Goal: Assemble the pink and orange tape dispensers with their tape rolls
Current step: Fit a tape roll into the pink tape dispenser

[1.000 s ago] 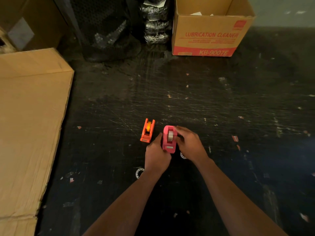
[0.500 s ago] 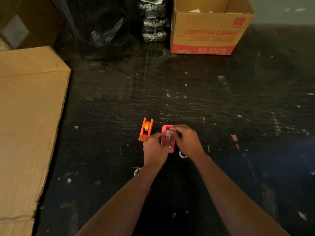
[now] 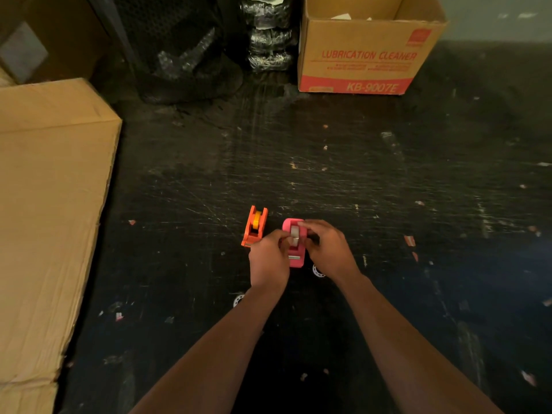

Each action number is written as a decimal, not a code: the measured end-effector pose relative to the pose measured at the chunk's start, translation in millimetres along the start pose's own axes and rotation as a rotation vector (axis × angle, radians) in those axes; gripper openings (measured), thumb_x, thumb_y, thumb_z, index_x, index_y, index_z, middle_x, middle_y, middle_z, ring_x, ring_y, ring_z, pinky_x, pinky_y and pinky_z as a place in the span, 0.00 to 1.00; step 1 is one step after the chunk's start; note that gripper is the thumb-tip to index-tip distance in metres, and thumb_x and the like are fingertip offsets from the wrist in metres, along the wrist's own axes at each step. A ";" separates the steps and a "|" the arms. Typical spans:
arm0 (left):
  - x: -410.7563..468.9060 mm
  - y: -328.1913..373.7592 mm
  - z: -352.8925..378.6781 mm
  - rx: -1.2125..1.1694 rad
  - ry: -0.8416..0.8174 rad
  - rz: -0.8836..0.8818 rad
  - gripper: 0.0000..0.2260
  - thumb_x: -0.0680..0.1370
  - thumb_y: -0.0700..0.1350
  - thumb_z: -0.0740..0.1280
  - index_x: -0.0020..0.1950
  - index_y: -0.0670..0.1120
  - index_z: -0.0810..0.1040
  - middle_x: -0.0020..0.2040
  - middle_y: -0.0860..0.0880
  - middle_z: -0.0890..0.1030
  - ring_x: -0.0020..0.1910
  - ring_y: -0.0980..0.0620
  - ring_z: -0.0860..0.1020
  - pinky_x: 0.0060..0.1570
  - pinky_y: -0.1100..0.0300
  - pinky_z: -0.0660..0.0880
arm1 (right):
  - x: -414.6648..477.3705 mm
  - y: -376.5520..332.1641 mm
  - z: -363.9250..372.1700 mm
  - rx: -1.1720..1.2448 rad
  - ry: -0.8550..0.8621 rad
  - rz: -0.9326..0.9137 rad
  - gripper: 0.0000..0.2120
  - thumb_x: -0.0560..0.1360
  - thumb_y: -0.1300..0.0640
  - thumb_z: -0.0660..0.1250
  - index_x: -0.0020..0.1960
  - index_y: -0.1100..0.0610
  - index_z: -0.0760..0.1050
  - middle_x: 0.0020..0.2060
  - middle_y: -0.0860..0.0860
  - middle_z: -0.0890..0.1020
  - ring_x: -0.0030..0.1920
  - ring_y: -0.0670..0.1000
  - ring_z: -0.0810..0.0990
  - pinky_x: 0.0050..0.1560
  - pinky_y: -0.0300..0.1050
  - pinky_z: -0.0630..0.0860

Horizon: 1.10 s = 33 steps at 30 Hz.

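Two tape dispensers side by side on floor (image 3: pixel 328 174), near its middle, close but apart. Left dispenser (image 3: pixel 254 226) stands free, tape roll (image 3: pixel 257 220) seated in it. Right dispenser (image 3: pixel 295 255) sits between both hands: left hand (image 3: pixel 268 262) against its left side, right hand (image 3: pixel 330 252) on its right, fingers over second roll (image 3: pixel 295 234) in it. Small spool (image 3: pixel 318 270) on floor just right of right dispenser, under right wrist; another spool (image 3: pixel 238 300) left of left forearm. Flat cardboard (image 3: pixel 44 219) along floor's left edge. Open box (image 3: pixel 363 55) at far edge, right of centre; wrapped bundles (image 3: pixel 265 34) just left of it.
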<state>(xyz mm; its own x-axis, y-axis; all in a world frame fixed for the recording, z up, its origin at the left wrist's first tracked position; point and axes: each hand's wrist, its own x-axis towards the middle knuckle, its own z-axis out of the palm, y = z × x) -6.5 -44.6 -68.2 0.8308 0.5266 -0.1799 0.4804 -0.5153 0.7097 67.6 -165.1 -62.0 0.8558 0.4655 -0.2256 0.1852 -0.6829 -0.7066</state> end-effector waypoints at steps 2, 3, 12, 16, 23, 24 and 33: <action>-0.4 1.4 -1.3 0.029 0.002 0.011 0.10 0.83 0.40 0.66 0.61 0.48 0.84 0.50 0.49 0.86 0.49 0.53 0.84 0.49 0.61 0.80 | 0.2 0.5 0.9 -0.012 0.008 0.011 0.19 0.79 0.64 0.68 0.69 0.56 0.78 0.67 0.54 0.79 0.67 0.52 0.78 0.69 0.44 0.72; -1.1 2.0 -1.8 0.038 0.001 0.016 0.10 0.83 0.40 0.66 0.61 0.48 0.84 0.51 0.49 0.86 0.49 0.53 0.84 0.50 0.59 0.81 | 0.3 0.8 1.2 -0.018 0.006 0.016 0.19 0.79 0.64 0.68 0.69 0.56 0.77 0.67 0.54 0.79 0.68 0.52 0.77 0.69 0.44 0.71; -4.0 4.8 -1.5 -0.046 -0.017 -0.071 0.07 0.80 0.41 0.69 0.49 0.49 0.87 0.41 0.54 0.85 0.37 0.60 0.81 0.37 0.70 0.72 | 1.8 3.2 4.1 -0.033 0.018 0.005 0.19 0.80 0.63 0.68 0.70 0.55 0.78 0.68 0.53 0.79 0.68 0.52 0.77 0.72 0.49 0.73; -2.6 10.2 0.6 -0.076 -0.028 -0.126 0.08 0.81 0.44 0.69 0.45 0.50 0.86 0.38 0.54 0.85 0.37 0.58 0.82 0.37 0.63 0.77 | 1.1 1.6 4.5 -0.037 0.017 0.012 0.19 0.80 0.64 0.67 0.71 0.56 0.77 0.69 0.53 0.79 0.69 0.52 0.76 0.70 0.43 0.69; 1.8 7.2 2.2 -0.004 -0.007 -0.155 0.06 0.81 0.42 0.70 0.52 0.49 0.87 0.46 0.53 0.87 0.43 0.57 0.84 0.45 0.61 0.81 | 0.3 2.4 6.7 -0.056 0.026 0.014 0.20 0.80 0.63 0.67 0.71 0.54 0.76 0.69 0.52 0.78 0.70 0.51 0.76 0.72 0.45 0.70; 2.1 7.1 2.2 0.005 -0.016 -0.153 0.06 0.81 0.42 0.70 0.52 0.49 0.87 0.47 0.53 0.87 0.44 0.57 0.84 0.46 0.61 0.81 | -0.6 2.7 6.4 -0.054 0.022 0.001 0.21 0.80 0.63 0.66 0.72 0.54 0.75 0.70 0.53 0.78 0.70 0.51 0.76 0.73 0.47 0.71; 5.7 4.8 4.0 0.055 -0.051 -0.135 0.03 0.81 0.41 0.70 0.52 0.47 0.83 0.50 0.49 0.85 0.46 0.54 0.83 0.47 0.55 0.82 | -5.7 8.8 8.3 -0.113 -0.024 -0.076 0.22 0.80 0.65 0.65 0.72 0.54 0.76 0.72 0.55 0.74 0.72 0.55 0.74 0.73 0.51 0.71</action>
<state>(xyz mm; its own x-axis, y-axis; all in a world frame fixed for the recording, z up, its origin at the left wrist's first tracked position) 1.7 -46.7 -68.5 0.7700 0.5593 -0.3070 0.6024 -0.4786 0.6388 60.3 -169.0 -72.5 0.8255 0.5309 -0.1915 0.3035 -0.7037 -0.6424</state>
